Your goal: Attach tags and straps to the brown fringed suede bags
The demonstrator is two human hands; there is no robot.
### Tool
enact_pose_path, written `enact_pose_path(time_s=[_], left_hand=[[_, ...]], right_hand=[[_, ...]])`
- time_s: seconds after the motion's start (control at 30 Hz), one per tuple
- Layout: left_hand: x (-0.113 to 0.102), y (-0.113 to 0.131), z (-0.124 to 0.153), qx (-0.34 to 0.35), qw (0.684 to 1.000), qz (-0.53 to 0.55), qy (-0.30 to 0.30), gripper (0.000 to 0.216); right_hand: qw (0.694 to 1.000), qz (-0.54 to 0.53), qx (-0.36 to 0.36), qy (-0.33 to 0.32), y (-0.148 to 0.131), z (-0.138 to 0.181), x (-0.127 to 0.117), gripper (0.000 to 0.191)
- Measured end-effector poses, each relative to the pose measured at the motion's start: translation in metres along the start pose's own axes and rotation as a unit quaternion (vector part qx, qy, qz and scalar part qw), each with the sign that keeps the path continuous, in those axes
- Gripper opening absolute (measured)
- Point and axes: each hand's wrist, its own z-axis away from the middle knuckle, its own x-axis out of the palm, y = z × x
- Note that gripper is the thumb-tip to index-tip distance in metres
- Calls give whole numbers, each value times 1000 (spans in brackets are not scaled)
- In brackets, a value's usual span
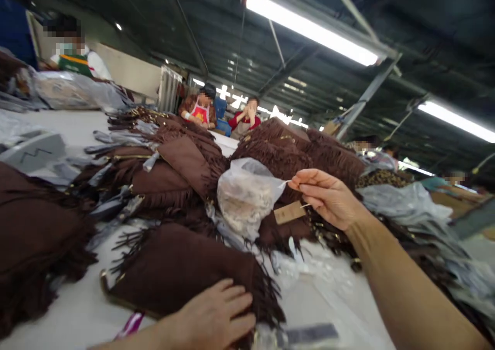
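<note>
A dark brown fringed bag [181, 267] lies flat on the white table in front of me. My left hand [220, 314] rests on its near right part, fingers stretched out and flat. Farther off, my right hand [325, 198] pinches a thin white string between thumb and fingertips. From that hand a tan paper hang tag [289, 213] dangles on its string. Just left of the fingertips sits a clear plastic bag [247, 193] with pale contents that I cannot make out; whether the fingers also touch its corner is unclear.
Piles of brown fringed bags [174, 177] cover the table's middle, with more at the left [34, 242] and back right. Crumpled clear plastic [406, 203] lies at the right. A grey plastic piece [34, 151] stands at the left. Several people work around the table.
</note>
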Motion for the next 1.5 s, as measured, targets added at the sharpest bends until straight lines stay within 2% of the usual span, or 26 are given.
enact_pose_path(time_s=[0.17, 0.27, 0.37, 0.5, 0.67, 0.8, 0.93, 1.0, 1.13, 1.23, 1.33, 1.4, 1.5], left_hand=[[-7, 2, -8, 18, 996, -88, 6, 36], [-14, 5, -12, 35, 992, -120, -14, 33], [-17, 10, -20, 56, 987, -146, -39, 29], [-12, 19, -33, 48, 987, -146, -52, 20], [-3, 33, -43, -21, 993, -112, -31, 12], [-1, 34, -43, 11, 996, -58, -63, 18], [-6, 26, -37, -43, 999, -5, -6, 22], [-9, 22, -33, -41, 999, -25, -5, 19], [-15, 17, -28, -9, 997, -70, -33, 11], [-15, 17, -30, -19, 993, -110, -40, 9], [-13, 21, -35, -27, 988, -152, -18, 12], [-13, 25, -39, -1, 988, -157, 4, 11], [-13, 27, -46, 27, 995, -93, 16, 17]], right_hand=[[978, 156, 119, -75, 35, 105, -21, 40], [971, 127, 174, -102, 69, 156, -21, 34], [967, 92, 195, -140, 94, 186, -14, 19], [965, 173, 138, -140, 108, 198, -1, 11], [939, 319, 50, -118, 124, 197, -1, 14], [917, 381, 39, -115, 134, 202, -3, 14], [910, 386, 13, -149, 137, 207, 6, 17], [880, 435, 5, -193, 142, 208, 10, 18], [779, 577, -15, -244, 163, 212, 6, 17], [710, 664, -93, -215, 174, 217, 2, 17], [653, 713, -182, -178, 169, 222, 0, 22], [628, 728, -230, -148, 157, 225, -2, 26], [609, 728, -296, -109, 138, 228, -7, 33]])
